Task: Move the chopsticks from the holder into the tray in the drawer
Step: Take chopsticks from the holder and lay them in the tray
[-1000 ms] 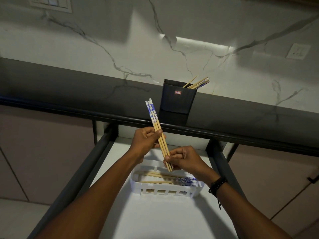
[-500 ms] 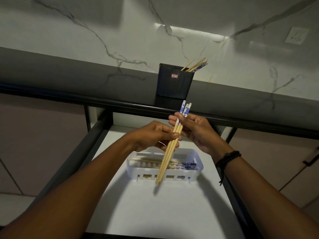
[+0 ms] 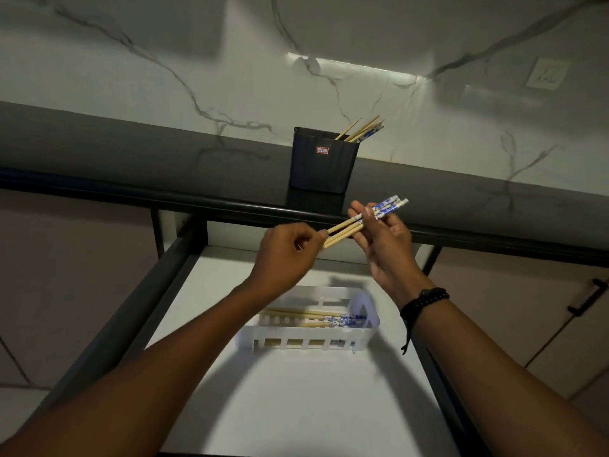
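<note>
A small bundle of wooden chopsticks (image 3: 349, 227) with blue-patterned tops lies nearly level in the air above the open drawer. My left hand (image 3: 283, 255) pinches the plain tips at the left end. My right hand (image 3: 384, 245) grips the bundle near its patterned end. Below them a white slotted tray (image 3: 309, 341) sits on the drawer floor with several chopsticks lying flat in it. The black holder (image 3: 324, 163) stands on the dark counter behind, with a few chopsticks (image 3: 361, 128) leaning out at its right corner.
The drawer (image 3: 296, 407) has a white floor and dark side rails (image 3: 131, 311). The counter's dark front edge (image 3: 164, 196) runs just behind my hands. A marble wall with a socket (image 3: 547, 73) rises behind. A cabinet handle (image 3: 590, 298) is at right.
The held bundle swung from upright to nearly level, patterned ends now pointing right. My right hand moved from its lower end up to the patterned end; both hands rose toward the counter edge.
</note>
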